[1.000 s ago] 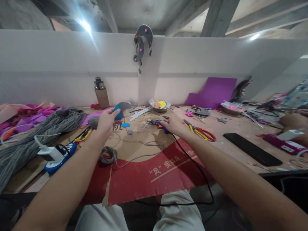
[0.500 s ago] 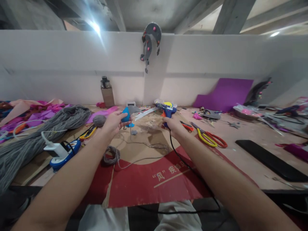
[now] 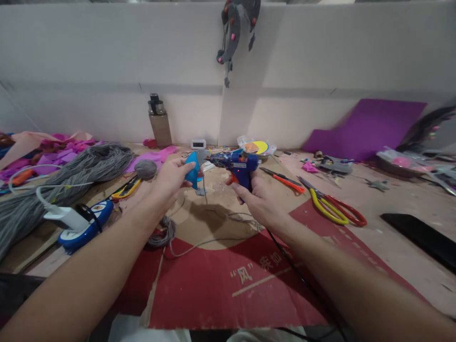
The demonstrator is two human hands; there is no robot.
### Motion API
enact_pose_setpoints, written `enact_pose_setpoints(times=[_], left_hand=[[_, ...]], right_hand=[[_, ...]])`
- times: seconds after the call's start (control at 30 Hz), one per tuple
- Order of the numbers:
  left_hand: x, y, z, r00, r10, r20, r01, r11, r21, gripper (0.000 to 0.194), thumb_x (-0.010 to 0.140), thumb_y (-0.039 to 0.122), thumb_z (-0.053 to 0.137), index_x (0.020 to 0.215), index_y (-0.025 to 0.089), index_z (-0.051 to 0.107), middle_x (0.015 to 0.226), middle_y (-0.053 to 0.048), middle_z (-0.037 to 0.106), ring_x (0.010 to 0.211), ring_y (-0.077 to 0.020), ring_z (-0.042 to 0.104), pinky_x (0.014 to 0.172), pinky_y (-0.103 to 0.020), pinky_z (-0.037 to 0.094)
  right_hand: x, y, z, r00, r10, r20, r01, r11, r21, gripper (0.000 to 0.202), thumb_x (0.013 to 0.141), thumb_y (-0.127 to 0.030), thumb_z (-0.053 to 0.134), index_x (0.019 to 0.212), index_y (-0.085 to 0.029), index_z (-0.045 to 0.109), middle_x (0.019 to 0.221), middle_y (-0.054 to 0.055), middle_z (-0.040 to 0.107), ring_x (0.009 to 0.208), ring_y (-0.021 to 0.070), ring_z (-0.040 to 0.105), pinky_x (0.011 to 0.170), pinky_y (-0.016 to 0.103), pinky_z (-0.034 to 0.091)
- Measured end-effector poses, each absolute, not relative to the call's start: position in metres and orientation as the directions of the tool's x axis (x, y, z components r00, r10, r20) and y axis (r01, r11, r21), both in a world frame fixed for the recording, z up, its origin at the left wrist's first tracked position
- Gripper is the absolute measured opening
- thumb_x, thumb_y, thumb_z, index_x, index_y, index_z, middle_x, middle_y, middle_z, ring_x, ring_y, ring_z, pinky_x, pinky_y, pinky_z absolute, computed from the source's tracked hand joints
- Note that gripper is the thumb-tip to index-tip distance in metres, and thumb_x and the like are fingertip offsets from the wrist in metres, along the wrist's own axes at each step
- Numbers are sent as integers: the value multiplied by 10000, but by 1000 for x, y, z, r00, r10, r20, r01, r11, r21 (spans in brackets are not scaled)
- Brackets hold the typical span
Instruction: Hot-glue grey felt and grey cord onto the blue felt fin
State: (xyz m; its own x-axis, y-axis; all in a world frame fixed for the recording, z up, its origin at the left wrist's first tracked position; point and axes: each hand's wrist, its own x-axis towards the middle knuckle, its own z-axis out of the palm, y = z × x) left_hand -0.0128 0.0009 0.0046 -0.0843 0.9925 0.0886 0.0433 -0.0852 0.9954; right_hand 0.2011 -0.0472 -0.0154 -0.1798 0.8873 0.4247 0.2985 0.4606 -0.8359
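Note:
My left hand (image 3: 174, 176) pinches a blue felt-like piece (image 3: 193, 170) with a grey part (image 3: 204, 156) at its right side. In my right hand (image 3: 253, 191) is a blue hot glue gun (image 3: 244, 167), gripped by its handle and pointing left. Its nozzle is at the grey part; whether they touch I cannot tell. A grey yarn strand hangs below the blue piece towards the cardboard. The gun's black cord (image 3: 285, 254) runs down under my right forearm. A small coil of grey yarn (image 3: 163, 232) lies beside my left forearm.
Red-and-brown cardboard (image 3: 228, 294) covers the table in front. Scissors (image 3: 331, 204) and an orange cutter (image 3: 285, 181) lie to the right, near a black phone-like slab (image 3: 420, 237). At left are a blue power strip (image 3: 87, 228), grey yarn hank (image 3: 71, 183), yellow cutter (image 3: 127, 186) and bottle (image 3: 159, 123).
The view has tilted down. The glue gun has turned to point left, and its nozzle has come to the grey part beside the blue piece. Both hands keep their hold.

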Motion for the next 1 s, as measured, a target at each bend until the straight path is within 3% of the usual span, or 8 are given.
enact_pose_setpoints(times=[0.13, 0.33, 1.0], left_hand=[[-6, -6, 9, -63, 994, 90, 22, -88, 996, 86, 813, 182, 602, 857, 125, 649, 818, -82, 725, 594, -111, 648, 436, -160, 469], [-1, -11, 15, -88, 993, 80, 60, -75, 995, 89, 831, 135, 564, 889, 116, 628, 735, -69, 708, 602, -119, 650, 448, -163, 481], [1, -14, 10, -48, 989, 142, 130, -134, 982, 101, 822, 186, 577, 861, 117, 639, 816, -94, 716, 661, -132, 667, 456, -161, 493]], right_hand=[[198, -53, -14, -198, 872, 448, 428, 488, -760, 251, 891, -304, 495, 1106, -182, 538, 922, 83, 646, 782, 201, 589, 700, 354, 478], [194, -54, -15, -215, 865, 453, 508, 495, -705, 322, 879, -327, 486, 1155, -166, 521, 938, 107, 662, 819, 234, 615, 770, 395, 493], [196, -51, -19, -195, 861, 470, 600, 484, -637, 371, 896, -299, 484, 1236, -151, 498, 975, 121, 669, 836, 252, 624, 774, 404, 505]])
